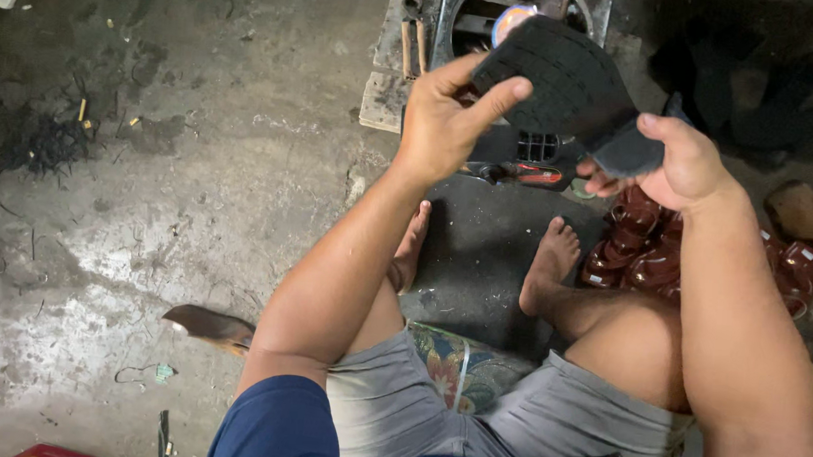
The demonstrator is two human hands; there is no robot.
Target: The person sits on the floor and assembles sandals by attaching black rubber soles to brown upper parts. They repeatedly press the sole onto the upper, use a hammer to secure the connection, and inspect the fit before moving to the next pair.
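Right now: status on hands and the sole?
Both hands up: left hand and right hand grip black rubber sole, tread showing. Glossy dark-red shoe parts piled below. Nothing obstructing.

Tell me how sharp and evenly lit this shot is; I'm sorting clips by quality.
Head view: the floor at left is brightly lit with pale glare patches, the upper right falls into deep shadow; the left hand, right hand and the dark ridged sole they hold look fairly sharp.

Stained grey concrete floor [145,203] with a dark debris pile [40,140] at far left, a metal frame [523,10] at far centre, dim light.
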